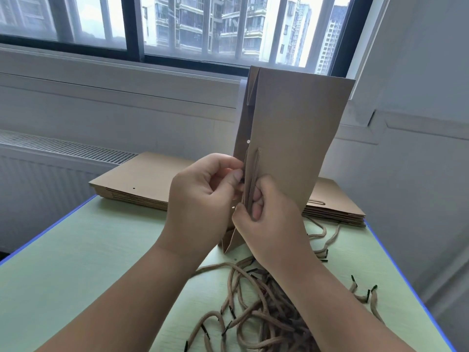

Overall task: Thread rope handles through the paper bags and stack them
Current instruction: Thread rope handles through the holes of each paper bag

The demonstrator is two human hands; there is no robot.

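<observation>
At the near edge of the paper bag (291,138), both hands meet, just above the table (88,250). Bag stands on end, long axis near vertical, leaning slightly right, punched edge facing the person.

Left hand (203,196): thumb and forefinger pinch the black rope tip (241,179) right against the left panel. Right hand (269,219): fingers curled round the bag's edge, clamping it, with the threaded rope handle (254,174) under them on the right face. That loop runs up along the edge, parallel to the bag's long axis.

Key relation: open upper hole (248,141) sits above the pinch on the left panel; a second bright spot, probably the lower hole (233,207), sits below it. Tip is between the two. Can't tell which one it's headed for, or whether it's already through.

My read: the left hand feeds and is nearer both holes; the right only steadies.

Unthreaded flat stack (132,184) behind left, finished stack (335,209) behind right, loose ropes (253,301) near the person.
</observation>
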